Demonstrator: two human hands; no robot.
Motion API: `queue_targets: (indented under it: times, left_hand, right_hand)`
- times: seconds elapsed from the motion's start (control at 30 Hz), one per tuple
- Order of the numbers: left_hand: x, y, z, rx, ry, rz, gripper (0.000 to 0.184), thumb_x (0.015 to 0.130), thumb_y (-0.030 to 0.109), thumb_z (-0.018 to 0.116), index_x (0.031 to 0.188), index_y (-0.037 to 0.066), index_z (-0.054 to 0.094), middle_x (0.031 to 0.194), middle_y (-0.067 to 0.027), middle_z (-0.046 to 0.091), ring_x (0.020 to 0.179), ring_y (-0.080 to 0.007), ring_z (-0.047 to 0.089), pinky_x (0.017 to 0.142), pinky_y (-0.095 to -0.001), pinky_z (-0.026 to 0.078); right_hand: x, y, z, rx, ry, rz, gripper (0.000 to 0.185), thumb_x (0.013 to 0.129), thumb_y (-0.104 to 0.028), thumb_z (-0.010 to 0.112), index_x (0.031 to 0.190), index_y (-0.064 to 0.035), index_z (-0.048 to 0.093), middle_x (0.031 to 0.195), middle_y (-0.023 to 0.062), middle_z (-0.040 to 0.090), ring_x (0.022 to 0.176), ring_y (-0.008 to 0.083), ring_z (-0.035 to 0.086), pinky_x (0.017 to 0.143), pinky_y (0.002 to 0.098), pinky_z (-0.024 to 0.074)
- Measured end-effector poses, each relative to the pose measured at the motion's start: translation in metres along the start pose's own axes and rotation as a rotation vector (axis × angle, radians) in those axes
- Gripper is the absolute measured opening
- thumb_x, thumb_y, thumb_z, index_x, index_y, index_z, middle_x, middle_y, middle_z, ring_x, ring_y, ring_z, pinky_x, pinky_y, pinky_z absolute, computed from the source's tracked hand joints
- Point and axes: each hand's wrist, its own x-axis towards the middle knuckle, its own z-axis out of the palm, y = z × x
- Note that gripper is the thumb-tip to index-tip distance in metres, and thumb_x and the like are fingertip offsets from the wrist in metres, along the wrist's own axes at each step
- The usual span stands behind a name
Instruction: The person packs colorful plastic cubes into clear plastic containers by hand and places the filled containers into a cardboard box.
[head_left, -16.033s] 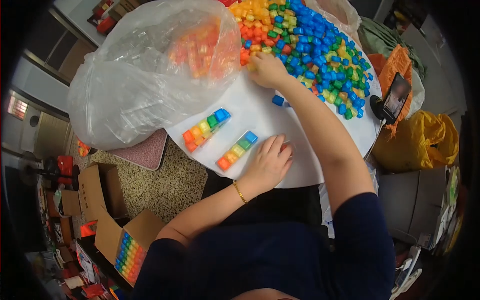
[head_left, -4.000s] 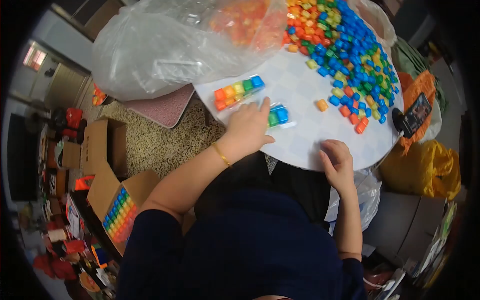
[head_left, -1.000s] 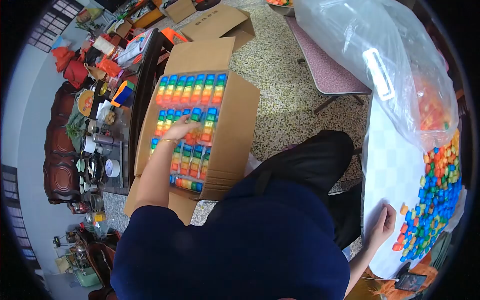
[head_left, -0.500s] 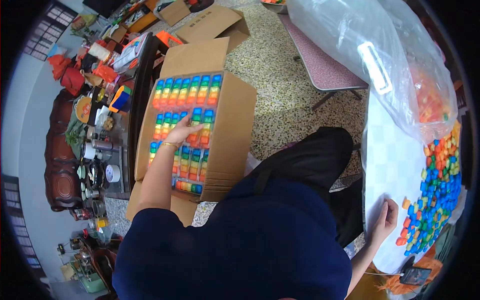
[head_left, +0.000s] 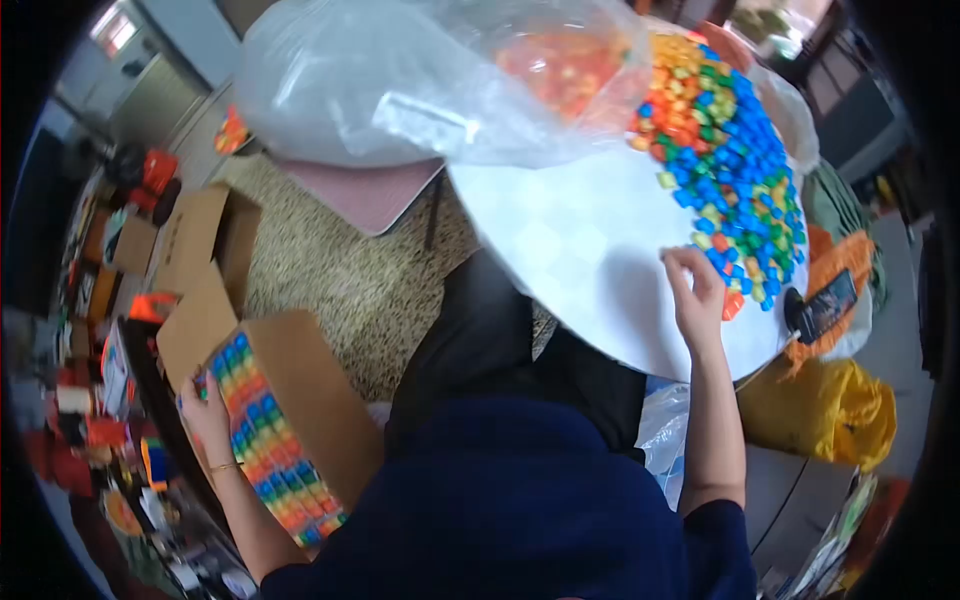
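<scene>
Head view, blurry: I had the left hand (head_left: 207, 418) at the left edge of the open carton (head_left: 318, 390), fingers partly bent, couldn't tell if it gripped anything. Coloured cube strips (head_left: 262, 412) lay in rows inside, colours lined up, probably to pack tight. Right hand (head_left: 698, 295) was over the worktop (head_left: 560, 230) beside the loose cubes (head_left: 745, 160), fingers loosely curled, nothing visible in it, grip unclear. Loose cubes were spread along the right side, likely for reach; clear bag (head_left: 330, 90) sat next to them, presumably containing the rest

Left hand (head_left: 206, 412) at carton (head_left: 318, 395), grip unclear.
</scene>
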Motion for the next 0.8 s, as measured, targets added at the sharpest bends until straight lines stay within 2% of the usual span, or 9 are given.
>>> queue_targets:
  times: [0.03,0.07,0.13,0.17,0.27,0.47,0.63,0.7,0.8]
  left_hand:
    - [0.022,0.020,0.011,-0.148,-0.036,-0.006,0.023,0.087,0.009,0.060,0.108,-0.002,0.061,0.095,-0.0120,0.063,0.082,-0.0197,0.060,0.079,-0.0301,0.048]
    - [0.040,0.046,0.026,-0.167,-0.045,0.025,0.023,0.087,0.009,0.060,0.108,-0.002,0.061,0.095,-0.0120,0.063,0.082,-0.0197,0.060,0.079,-0.0301,0.048]
    - [0.054,0.136,0.058,-0.223,-0.132,0.406,0.020,0.091,0.007,0.056,0.109,0.000,0.059,0.097,-0.0097,0.062,0.085,-0.0175,0.061,0.077,-0.0284,0.050]
    - [0.058,0.175,0.072,-0.273,-0.174,0.542,0.019,0.089,0.005,0.058,0.107,0.000,0.059,0.098,-0.0103,0.063,0.087,-0.0177,0.061,0.079,-0.0282,0.049]
    - [0.061,0.287,0.096,-0.417,-0.329,0.828,0.019,0.080,-0.003,0.062,0.099,-0.002,0.062,0.100,-0.0147,0.064,0.090,-0.0228,0.062,0.082,-0.0301,0.049]
    - [0.065,0.422,0.150,-0.657,-0.562,0.978,0.018,0.080,0.001,0.064,0.098,-0.003,0.063,0.098,-0.0135,0.065,0.088,-0.0216,0.063,0.081,-0.0297,0.048]
    - [0.077,0.465,0.200,-0.708,-0.701,1.032,0.019,0.080,0.003,0.064,0.098,-0.003,0.063,0.097,-0.0130,0.065,0.088,-0.0213,0.062,0.082,-0.0297,0.048]
    - [0.102,0.474,0.226,-0.699,-0.563,1.033,0.021,0.080,0.007,0.065,0.099,-0.002,0.063,0.097,-0.0147,0.064,0.088,-0.0265,0.062,0.080,-0.0328,0.049]
    - [0.140,0.493,0.257,-0.579,-0.485,0.952,0.028,0.081,0.013,0.065,0.106,-0.001,0.062,0.104,-0.0147,0.063,0.097,-0.0235,0.060,0.086,-0.0328,0.047]
  right_hand:
    - [0.017,0.000,0.000,-0.030,0.050,0.015,0.010,0.087,-0.006,0.060,0.092,0.0019,0.062,0.091,0.0067,0.062,0.088,0.0150,0.058,0.079,0.0267,0.0447]
    - [0.034,0.007,0.009,-0.144,0.064,-0.136,0.011,0.086,-0.008,0.061,0.092,0.0015,0.062,0.092,0.0099,0.063,0.088,0.0181,0.060,0.081,0.0280,0.0450]
    - [0.074,-0.010,0.024,-0.405,-0.081,-0.288,0.015,0.080,-0.011,0.064,0.092,-0.0016,0.063,0.097,0.0138,0.062,0.096,0.0308,0.057,0.087,0.0382,0.0442]
    - [0.096,0.005,0.034,-0.608,-0.040,-0.366,0.017,0.078,-0.015,0.065,0.091,-0.0043,0.064,0.100,0.0122,0.060,0.102,0.0313,0.054,0.090,0.0418,0.0409]
    - [0.178,0.038,0.048,-0.904,0.032,-0.106,0.034,0.077,-0.027,0.066,0.106,-0.0082,0.062,0.116,0.0109,0.053,0.112,0.0296,0.048,0.093,0.0497,0.0369]
    - [0.258,0.082,0.048,-0.944,0.141,0.123,0.069,0.076,-0.043,0.060,0.137,-0.0162,0.041,0.133,0.0160,0.044,0.127,0.0336,0.038,0.106,0.0543,0.0261]
    - [0.226,0.080,0.056,-0.864,0.064,0.189,0.065,0.076,-0.040,0.060,0.134,-0.0152,0.044,0.129,0.0166,0.046,0.123,0.0350,0.042,0.104,0.0548,0.0280]
    - [0.206,0.077,0.055,-0.853,-0.031,0.184,0.060,0.077,-0.037,0.059,0.131,-0.0125,0.048,0.126,0.0169,0.047,0.119,0.0355,0.044,0.102,0.0543,0.0299]
    - [0.176,0.078,0.062,-0.873,-0.047,0.118,0.054,0.078,-0.035,0.059,0.126,-0.0103,0.052,0.125,0.0177,0.048,0.118,0.0361,0.045,0.100,0.0514,0.0321]
